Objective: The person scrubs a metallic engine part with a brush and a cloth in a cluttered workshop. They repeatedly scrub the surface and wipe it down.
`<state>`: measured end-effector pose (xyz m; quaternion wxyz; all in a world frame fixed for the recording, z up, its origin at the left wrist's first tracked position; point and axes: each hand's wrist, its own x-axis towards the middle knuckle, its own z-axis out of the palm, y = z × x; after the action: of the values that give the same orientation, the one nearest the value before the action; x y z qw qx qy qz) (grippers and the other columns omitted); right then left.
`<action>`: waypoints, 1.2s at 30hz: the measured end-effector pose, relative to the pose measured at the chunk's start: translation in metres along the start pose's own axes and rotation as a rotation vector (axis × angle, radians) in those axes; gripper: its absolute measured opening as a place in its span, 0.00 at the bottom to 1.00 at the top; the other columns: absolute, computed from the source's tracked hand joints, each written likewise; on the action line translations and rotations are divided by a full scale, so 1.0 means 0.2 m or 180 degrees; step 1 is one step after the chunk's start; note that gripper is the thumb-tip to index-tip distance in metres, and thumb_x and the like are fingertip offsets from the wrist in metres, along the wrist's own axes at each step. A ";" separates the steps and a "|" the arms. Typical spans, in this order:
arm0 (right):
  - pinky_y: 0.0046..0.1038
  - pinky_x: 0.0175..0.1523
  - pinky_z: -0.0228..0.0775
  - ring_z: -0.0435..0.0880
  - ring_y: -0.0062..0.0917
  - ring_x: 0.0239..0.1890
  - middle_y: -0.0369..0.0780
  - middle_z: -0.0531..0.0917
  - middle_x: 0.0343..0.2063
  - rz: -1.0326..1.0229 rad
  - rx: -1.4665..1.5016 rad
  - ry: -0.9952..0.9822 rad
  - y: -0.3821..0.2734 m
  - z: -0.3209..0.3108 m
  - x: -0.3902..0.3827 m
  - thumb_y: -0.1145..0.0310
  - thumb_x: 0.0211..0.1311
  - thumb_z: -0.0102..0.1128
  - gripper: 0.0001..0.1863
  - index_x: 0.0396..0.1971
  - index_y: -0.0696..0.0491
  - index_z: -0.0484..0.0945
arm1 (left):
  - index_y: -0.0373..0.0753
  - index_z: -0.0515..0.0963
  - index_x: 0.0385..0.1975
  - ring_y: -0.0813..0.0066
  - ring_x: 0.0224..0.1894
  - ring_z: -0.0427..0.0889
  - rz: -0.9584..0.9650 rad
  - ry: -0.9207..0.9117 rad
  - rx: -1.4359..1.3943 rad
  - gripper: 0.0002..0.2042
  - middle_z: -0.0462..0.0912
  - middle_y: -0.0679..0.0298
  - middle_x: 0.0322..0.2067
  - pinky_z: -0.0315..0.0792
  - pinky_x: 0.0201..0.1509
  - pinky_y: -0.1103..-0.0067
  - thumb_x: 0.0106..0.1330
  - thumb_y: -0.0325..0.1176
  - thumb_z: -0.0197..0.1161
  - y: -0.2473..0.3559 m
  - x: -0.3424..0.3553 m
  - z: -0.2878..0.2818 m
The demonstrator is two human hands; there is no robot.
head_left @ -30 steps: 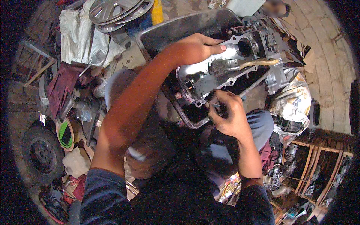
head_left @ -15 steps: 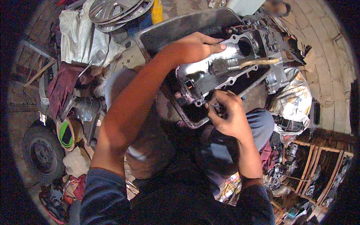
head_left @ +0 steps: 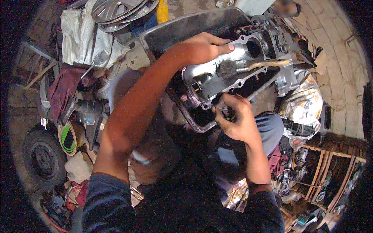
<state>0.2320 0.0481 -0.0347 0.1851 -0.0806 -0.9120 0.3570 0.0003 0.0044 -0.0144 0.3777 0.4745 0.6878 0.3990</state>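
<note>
A shiny metal engine casing (head_left: 241, 53) with bolt holes along its flange lies tilted over a dark tub (head_left: 186, 26). My left hand (head_left: 205, 48) grips its far edge, with the thumb lying on the bright inner face. A paintbrush (head_left: 268, 64) with a wooden handle and dirty bristles rests across the casing. My right hand (head_left: 237, 116) is at the near edge, thumb and fingers pinched together by a corner of the flange. Whatever sits between those fingers is too small and dark to make out.
Silver wheel covers (head_left: 116, 11) are stacked at the far left, near a white sack (head_left: 79, 39). A tyre (head_left: 44, 157) stands at the left. To the right are a white plastic bag (head_left: 305, 103) and a wooden rack (head_left: 330, 171) with metal parts. My knees flank the tub's near end.
Almost nothing differs. Both hands keep their places on and beside the casing, and the brush lies where it was; the view has shifted very slightly.
</note>
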 end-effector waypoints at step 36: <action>0.42 0.36 0.69 0.79 0.47 0.30 0.49 0.78 0.28 0.0043 -0.0272 0.0747 -0.02 0.13 -0.05 0.81 0.56 0.64 0.06 0.31 0.60 0.74 | 0.46 0.80 0.62 0.50 0.60 0.82 0.0144 0.0127 0.0184 0.31 0.82 0.46 0.57 0.70 0.66 0.68 0.69 0.62 0.61 -0.08 0.06 0.01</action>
<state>0.2313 0.0260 -0.0530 0.2845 -0.1359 -0.8979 0.3071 -0.0070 0.0124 -0.0309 0.3408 0.4926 0.6956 0.3968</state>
